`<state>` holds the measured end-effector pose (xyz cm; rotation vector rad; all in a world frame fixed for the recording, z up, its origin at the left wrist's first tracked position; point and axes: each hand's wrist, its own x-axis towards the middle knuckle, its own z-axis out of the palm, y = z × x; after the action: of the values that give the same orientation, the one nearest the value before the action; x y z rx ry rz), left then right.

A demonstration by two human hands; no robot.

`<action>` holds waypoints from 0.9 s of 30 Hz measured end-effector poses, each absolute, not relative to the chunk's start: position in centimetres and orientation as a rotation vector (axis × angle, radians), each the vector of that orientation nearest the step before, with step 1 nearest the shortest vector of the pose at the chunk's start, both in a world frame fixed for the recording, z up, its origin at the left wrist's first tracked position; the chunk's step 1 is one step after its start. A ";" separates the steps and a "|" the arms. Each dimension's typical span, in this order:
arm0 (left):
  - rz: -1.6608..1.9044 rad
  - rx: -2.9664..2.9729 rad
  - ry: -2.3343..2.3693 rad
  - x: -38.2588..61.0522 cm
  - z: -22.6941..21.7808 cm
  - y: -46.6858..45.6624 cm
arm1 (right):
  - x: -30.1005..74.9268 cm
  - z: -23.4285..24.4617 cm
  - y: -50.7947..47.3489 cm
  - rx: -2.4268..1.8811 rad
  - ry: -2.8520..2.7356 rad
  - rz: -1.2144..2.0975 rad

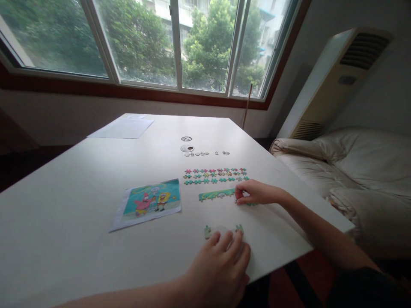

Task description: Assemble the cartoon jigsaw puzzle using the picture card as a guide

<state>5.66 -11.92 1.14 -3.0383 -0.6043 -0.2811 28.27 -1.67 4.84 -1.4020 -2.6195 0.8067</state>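
My right hand (255,192) is closed in a pinch at the right end of a joined strip of green puzzle pieces (216,194). A small puzzle piece (236,202) shows at its fingertips, mostly hidden; more green pieces (253,204) peek out below the palm. Nearer to me, my left hand (221,265) rests with its fingers forward and slightly bent. At its fingertips lies a pale, roundish patch (221,229) I cannot make out. Green pieces stand on either side of it, one left (207,232) and one right (239,229).
Rows of loose puzzle pieces (213,174) lie beyond the strip, with a farther row of greyish pieces (197,154). A printed cartoon picture (152,199) lies left. Two round discs (187,148) and white paper (122,128) are farther back on the white table (80,192). A sofa (308,162) stands right.
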 end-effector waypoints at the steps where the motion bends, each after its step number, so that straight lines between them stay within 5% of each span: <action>1: -0.282 -3.044 -0.608 5.6 1.1 -11.9 | 28.6 4.9 -1.6 -1.422 -2.617 0.853; 12: -0.295 -3.043 -0.597 5.6 0.8 -12.0 | 32.9 5.9 -1.0 -1.406 -2.544 1.016; 21: -0.296 -3.075 -0.538 5.6 1.2 -11.8 | 30.7 6.1 -2.5 -1.231 -2.416 1.454; 27: -0.249 -3.192 -0.575 5.6 2.2 -11.7 | 28.7 6.0 -3.4 -0.993 -2.634 1.305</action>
<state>5.57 -11.65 2.17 -3.1925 -0.5755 -0.2493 28.71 -3.36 6.05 -0.9927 -2.6338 1.3049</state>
